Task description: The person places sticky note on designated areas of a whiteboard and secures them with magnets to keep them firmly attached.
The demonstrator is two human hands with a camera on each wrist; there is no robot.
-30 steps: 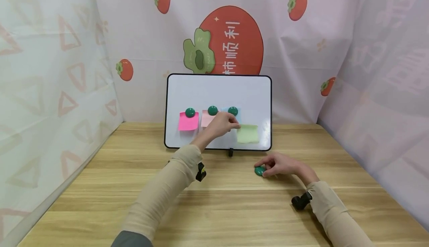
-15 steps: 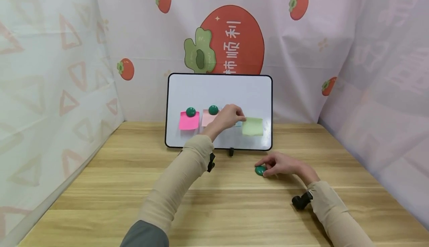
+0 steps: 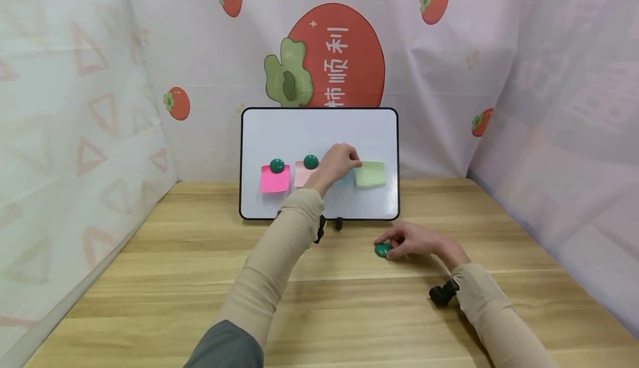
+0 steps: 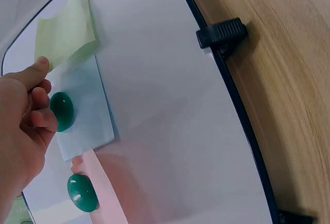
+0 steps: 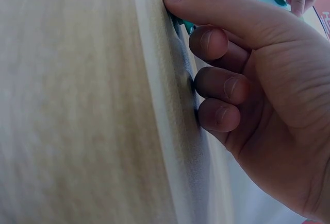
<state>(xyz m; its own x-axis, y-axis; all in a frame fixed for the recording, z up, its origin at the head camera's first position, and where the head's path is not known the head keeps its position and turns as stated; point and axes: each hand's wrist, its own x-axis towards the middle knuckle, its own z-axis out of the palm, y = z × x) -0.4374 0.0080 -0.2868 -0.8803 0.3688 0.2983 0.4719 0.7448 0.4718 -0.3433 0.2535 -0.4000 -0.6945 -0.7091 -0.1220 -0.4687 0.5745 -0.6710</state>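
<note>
My left hand (image 3: 335, 162) pinches a pale green sticky note (image 3: 370, 174) by its left corner, up against the right part of the whiteboard (image 3: 279, 135). In the left wrist view, the thumb presses that corner and a blue sticky note (image 4: 90, 116) under a green magnet (image 4: 63, 112) lies just below the fingers. On the table, my right hand (image 3: 419, 239) grips another round green magnet (image 3: 381, 250) between thumb and fingers. A bright pink note (image 3: 275, 181) and a light pink note (image 3: 302, 175), each topped by a green magnet, are farther left on the board.
The whiteboard stands at the back of the wooden table (image 3: 150, 301), with a black clip foot (image 3: 339, 223) at its lower edge. Behind it hangs a printed cloth backdrop (image 3: 449, 79), and cloth walls rise on both sides.
My left hand has carried the green note up and to the right across the board, covering the blue note's magnet in the head view. The right hand stays on its magnet.
</note>
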